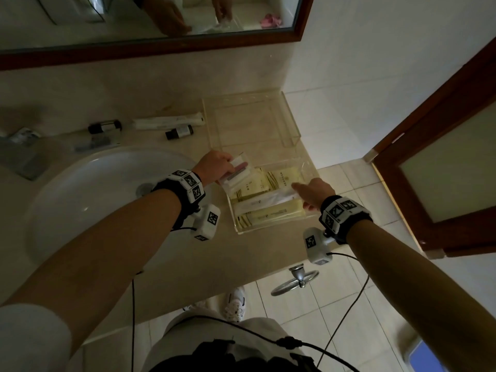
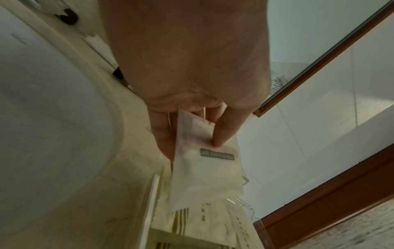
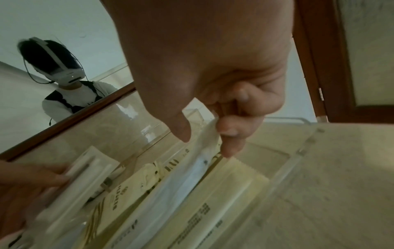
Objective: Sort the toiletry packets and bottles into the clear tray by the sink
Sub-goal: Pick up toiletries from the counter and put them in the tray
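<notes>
A clear two-compartment tray [image 1: 292, 122] stands on the counter right of the sink. Its near compartment holds several yellow packets [image 1: 271, 181] [image 3: 234, 193]. My left hand [image 1: 228, 167] [image 2: 193, 148] pinches a flat white packet [image 1: 239, 170] [image 2: 204, 176] between thumb and fingers, over the near compartment's left edge. My right hand [image 1: 300, 196] [image 3: 205, 143] pinches the end of a long white packet [image 1: 268, 200] [image 3: 192, 175] that lies across the yellow ones. The left hand with its packet also shows at the lower left of the right wrist view.
Two small dark bottles [image 1: 104, 126] [image 1: 179, 131] and a white tube [image 1: 167, 122] lie on the counter behind the white sink [image 1: 94, 197]. Another packet [image 1: 94, 143] lies by the faucet [image 1: 18, 146]. A mirror [image 1: 161, 17] hangs above; a wooden door [image 1: 442, 157] is at right.
</notes>
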Available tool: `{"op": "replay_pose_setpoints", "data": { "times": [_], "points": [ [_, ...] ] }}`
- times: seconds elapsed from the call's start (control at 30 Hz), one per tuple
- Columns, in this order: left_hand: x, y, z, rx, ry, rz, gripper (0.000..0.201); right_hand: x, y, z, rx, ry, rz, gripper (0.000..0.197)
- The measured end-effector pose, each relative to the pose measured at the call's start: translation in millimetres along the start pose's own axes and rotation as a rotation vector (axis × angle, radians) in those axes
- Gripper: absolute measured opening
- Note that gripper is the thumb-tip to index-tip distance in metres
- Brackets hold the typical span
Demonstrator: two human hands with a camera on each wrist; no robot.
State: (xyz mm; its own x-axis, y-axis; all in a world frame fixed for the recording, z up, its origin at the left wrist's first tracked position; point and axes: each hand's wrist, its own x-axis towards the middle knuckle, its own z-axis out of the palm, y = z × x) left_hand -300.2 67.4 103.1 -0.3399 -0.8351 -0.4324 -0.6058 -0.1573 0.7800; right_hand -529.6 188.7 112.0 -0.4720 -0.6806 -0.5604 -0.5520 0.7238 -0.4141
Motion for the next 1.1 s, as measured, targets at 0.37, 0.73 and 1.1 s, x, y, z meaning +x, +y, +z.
{"op": "replay_pose_setpoints", "data": {
  "times": [0.37,0.73,1.1],
  "points": [
    [2.9,9.2,13.5,-0.110,-0.062,-0.005,0.012,-3.6,6.7,-9.0,-0.197,0.084,-0.005,0.028],
    [-7.4,20.2,38.9,0.021,-0.260,0.072,0.027,-5.1,-13.5,-0.8,0.391,-0.225,-0.230,0.029],
    [-12.6,8.1,18.2,-0.009,-0.254,0.025,0.005,1.6,-20.2,15.2,0.174,-0.314,-0.243,0.011]
  ]
}}
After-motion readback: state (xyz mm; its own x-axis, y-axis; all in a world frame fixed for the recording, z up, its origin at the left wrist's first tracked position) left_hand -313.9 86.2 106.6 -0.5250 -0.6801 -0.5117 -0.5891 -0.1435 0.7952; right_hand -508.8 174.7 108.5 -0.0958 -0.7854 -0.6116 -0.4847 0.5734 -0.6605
